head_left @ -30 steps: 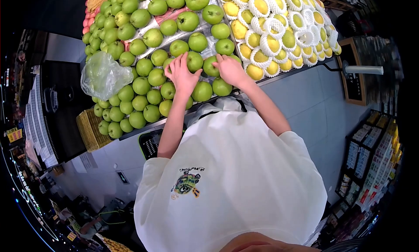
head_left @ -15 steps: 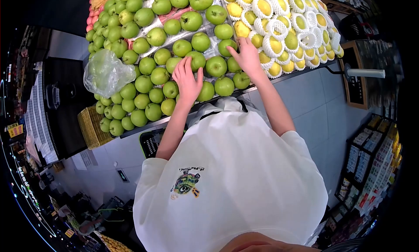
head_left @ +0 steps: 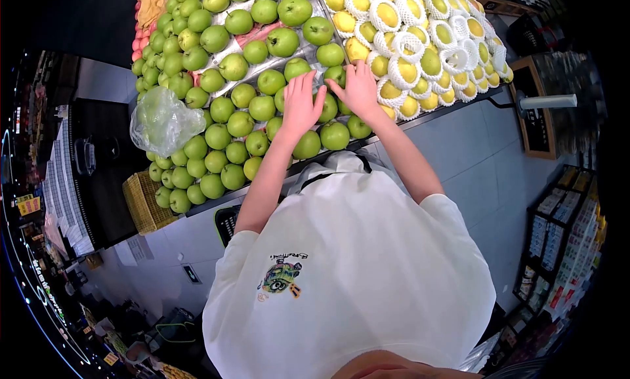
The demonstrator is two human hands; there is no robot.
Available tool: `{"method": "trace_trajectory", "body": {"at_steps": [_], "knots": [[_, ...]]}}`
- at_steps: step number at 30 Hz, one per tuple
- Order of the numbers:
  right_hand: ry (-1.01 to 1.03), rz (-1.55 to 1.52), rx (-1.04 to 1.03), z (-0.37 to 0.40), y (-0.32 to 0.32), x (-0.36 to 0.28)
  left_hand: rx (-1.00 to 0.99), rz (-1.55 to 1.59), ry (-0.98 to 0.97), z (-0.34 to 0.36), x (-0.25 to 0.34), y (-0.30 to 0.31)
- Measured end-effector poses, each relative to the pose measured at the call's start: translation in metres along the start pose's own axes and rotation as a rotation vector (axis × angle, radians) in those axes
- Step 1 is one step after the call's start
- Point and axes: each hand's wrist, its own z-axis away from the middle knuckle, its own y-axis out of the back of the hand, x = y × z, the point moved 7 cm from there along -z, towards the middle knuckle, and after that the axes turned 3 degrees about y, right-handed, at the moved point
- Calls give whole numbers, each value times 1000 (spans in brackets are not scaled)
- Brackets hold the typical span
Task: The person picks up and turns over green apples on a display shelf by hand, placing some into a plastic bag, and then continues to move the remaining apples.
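Rows of green apples (head_left: 282,42) lie on a sloped display in front of me. My left hand (head_left: 303,106) rests over the apples near the front, fingers stretched and thumb apart. Just right of it, my right hand (head_left: 357,90) reaches over the apples beside the divider, with its thumb spread toward the left hand. Both hands are open, and I see nothing held in either. Some apples are partly hidden under them. A clear plastic bag (head_left: 165,122) sits on the apples at the left.
Yellow fruit in white foam nets (head_left: 407,70) fills the display's right side. A wicker basket (head_left: 149,202) stands at its lower left. A metal post (head_left: 548,101) and a framed board (head_left: 530,110) are at the right. Stocked shelves (head_left: 558,241) stand farther right.
My left hand has moved right and slightly forward across the apples. My right hand has shifted a little left, so the two are closer together. The view has shifted slightly.
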Motion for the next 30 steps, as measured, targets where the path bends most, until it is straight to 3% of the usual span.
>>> {"method": "trace_trajectory", "body": {"at_steps": [4,6,11,12,15,16,18,25,30], "knots": [[-105,-82,-14,6,-1,8,-38,-98,-36,-19,-3,-19],[-69,-297,12,8,2,17,-268,-285,-7,-18,-12,-38],[-208,-675,-129,33,44,40,-146,-243,-59,-8,-6,-31],[-216,-674,-130,40,53,45,-88,-203,-91,-5,-2,-24],[-256,-625,-486,70,58,41,-74,-108,-75,12,14,-9],[-258,-629,-488,80,59,40,-69,-59,-56,20,19,-4],[-39,-577,-407,95,67,28,-67,-54,-38,41,28,-1],[38,-292,-436,112,60,16,-101,-95,-2,97,39,-10],[44,-289,-402,110,59,15,-135,-115,-14,104,57,-15]]}}
